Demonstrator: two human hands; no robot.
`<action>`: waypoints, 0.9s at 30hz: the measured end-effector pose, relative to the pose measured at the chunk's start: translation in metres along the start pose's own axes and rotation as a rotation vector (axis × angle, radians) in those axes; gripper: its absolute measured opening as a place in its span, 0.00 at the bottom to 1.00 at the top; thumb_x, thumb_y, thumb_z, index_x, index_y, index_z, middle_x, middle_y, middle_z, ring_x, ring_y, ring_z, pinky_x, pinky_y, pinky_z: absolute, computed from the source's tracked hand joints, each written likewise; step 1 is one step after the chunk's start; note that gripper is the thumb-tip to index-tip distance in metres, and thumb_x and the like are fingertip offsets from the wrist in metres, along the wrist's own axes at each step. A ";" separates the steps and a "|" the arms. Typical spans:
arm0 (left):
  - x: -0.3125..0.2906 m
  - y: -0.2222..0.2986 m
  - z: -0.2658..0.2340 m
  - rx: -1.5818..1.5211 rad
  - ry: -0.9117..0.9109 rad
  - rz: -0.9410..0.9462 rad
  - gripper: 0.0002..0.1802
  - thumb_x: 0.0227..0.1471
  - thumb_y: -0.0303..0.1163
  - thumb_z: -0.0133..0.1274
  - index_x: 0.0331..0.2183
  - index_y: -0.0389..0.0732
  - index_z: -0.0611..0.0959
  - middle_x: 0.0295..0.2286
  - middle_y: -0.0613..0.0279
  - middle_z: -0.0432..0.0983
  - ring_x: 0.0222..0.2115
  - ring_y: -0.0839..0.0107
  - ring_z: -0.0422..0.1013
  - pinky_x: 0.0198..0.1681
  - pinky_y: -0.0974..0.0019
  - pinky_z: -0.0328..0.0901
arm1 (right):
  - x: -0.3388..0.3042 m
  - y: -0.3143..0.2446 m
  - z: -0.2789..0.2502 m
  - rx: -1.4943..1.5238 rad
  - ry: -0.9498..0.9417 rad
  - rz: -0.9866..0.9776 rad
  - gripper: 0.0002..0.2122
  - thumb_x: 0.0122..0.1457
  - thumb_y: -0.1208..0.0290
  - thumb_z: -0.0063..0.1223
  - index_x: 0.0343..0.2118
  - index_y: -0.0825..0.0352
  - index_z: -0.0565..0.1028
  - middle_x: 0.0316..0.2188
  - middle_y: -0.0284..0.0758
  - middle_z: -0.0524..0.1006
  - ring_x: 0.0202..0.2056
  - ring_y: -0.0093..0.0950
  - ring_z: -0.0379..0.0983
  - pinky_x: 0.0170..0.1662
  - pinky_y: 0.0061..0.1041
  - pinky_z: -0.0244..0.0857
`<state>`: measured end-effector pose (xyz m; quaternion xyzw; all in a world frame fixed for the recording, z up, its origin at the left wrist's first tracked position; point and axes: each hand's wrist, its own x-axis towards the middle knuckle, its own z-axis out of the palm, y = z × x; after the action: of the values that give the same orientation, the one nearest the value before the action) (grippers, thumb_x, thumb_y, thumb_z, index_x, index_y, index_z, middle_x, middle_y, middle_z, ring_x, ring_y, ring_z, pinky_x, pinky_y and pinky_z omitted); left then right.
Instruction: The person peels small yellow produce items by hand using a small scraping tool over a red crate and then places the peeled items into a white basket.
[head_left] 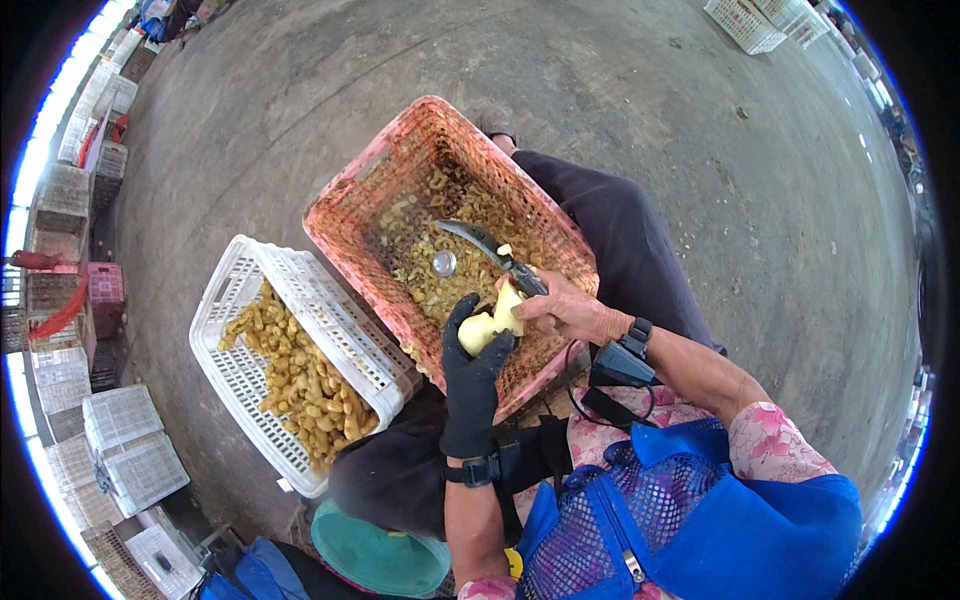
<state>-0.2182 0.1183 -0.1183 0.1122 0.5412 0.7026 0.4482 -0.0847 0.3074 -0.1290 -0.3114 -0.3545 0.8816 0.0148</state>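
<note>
My left hand (472, 370), in a black glove, grips a pale yellow peeled fruit (492, 322) over the pink crate (352, 190). My right hand (566, 308), bare, holds a curved knife (480, 243) by its dark handle, the blade pointing up and left above the crate. The thumb of that hand rests against the fruit. The pink crate holds a layer of brownish-yellow peelings and scraps, with a small round metal lid (444, 263) among them.
A white slatted crate (225, 300) to the left holds several yellow peeled pieces. A teal bucket (375, 556) sits below my knees. Stacks of white and pink crates (110, 440) line the left edge; more white crates (745, 22) stand far right on the concrete floor.
</note>
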 end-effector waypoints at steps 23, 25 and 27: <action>0.033 -0.038 -0.033 0.518 0.257 0.301 0.22 0.62 0.23 0.75 0.55 0.35 0.86 0.44 0.60 0.85 0.38 0.74 0.82 0.42 0.67 0.80 | -0.038 0.010 -0.006 -1.460 0.237 -0.482 0.19 0.66 0.61 0.71 0.51 0.68 0.78 0.25 0.50 0.83 0.30 0.57 0.85 0.33 0.55 0.76; 0.038 -0.043 -0.040 0.509 0.278 0.289 0.22 0.62 0.24 0.75 0.55 0.35 0.86 0.41 0.61 0.86 0.36 0.74 0.81 0.40 0.68 0.79 | -0.036 0.014 -0.005 -1.487 0.243 -0.471 0.17 0.67 0.62 0.72 0.50 0.67 0.78 0.25 0.49 0.83 0.30 0.55 0.85 0.32 0.53 0.76; 0.040 -0.048 -0.047 0.512 0.296 0.288 0.21 0.62 0.24 0.75 0.54 0.35 0.86 0.39 0.62 0.86 0.35 0.74 0.81 0.40 0.68 0.79 | -0.034 0.018 -0.004 -1.501 0.244 -0.471 0.16 0.68 0.63 0.72 0.49 0.67 0.78 0.25 0.49 0.82 0.29 0.54 0.85 0.32 0.51 0.76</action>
<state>-0.2469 0.1177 -0.1915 0.1933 0.7382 0.6085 0.2178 -0.0514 0.2884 -0.1245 -0.2495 -0.9062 0.3405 0.0257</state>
